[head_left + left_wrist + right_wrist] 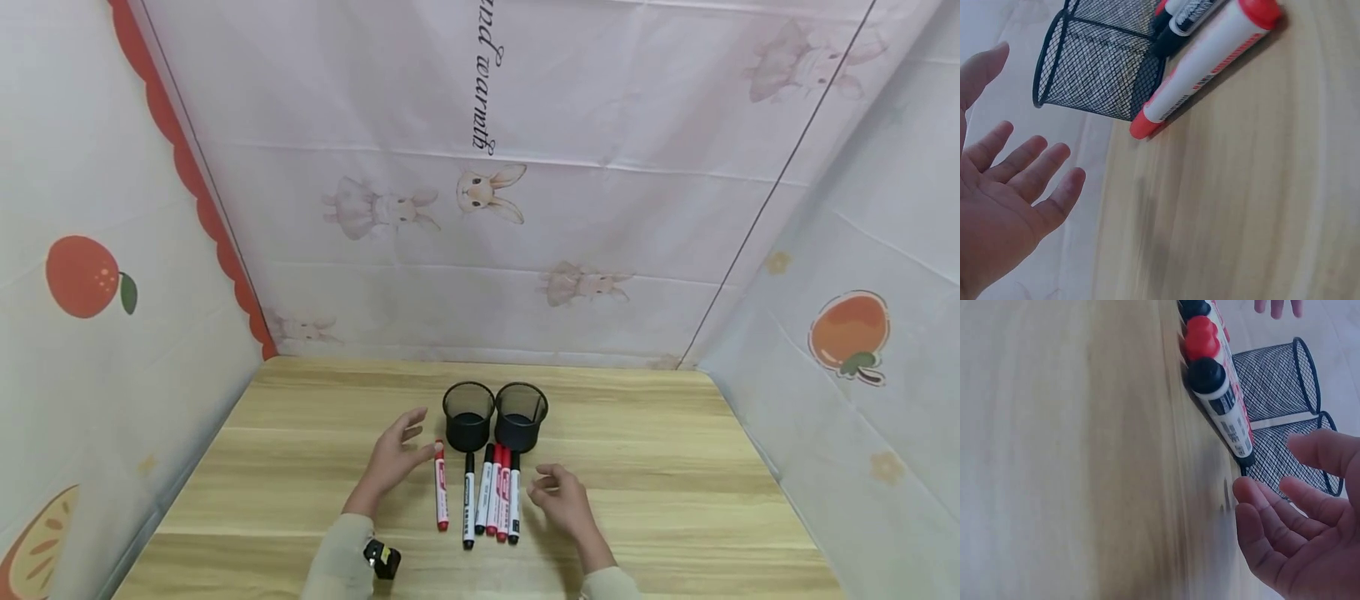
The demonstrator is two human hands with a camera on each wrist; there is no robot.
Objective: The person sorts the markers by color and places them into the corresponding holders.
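Note:
Several whiteboard markers lie on the wooden table in front of two black mesh pen cups. A red marker (441,492) sits apart at the left, with a black marker (468,504) to its right. Farther right, red and black ones lie close together, a black marker (514,504) outermost. My left hand (397,454) hovers left of the red marker, fingers spread and nothing held; the left wrist view shows its bare palm (1004,212). To the right of the group, my right hand (561,502) has loosely bent fingers around nothing, near the outermost black marker (1229,422).
The left pen cup (468,433) and right pen cup (519,433) stand side by side behind the markers. A small black device (384,560) is at the left wrist. Printed cloth walls (480,317) border the wooden table (675,483) at the back and sides.

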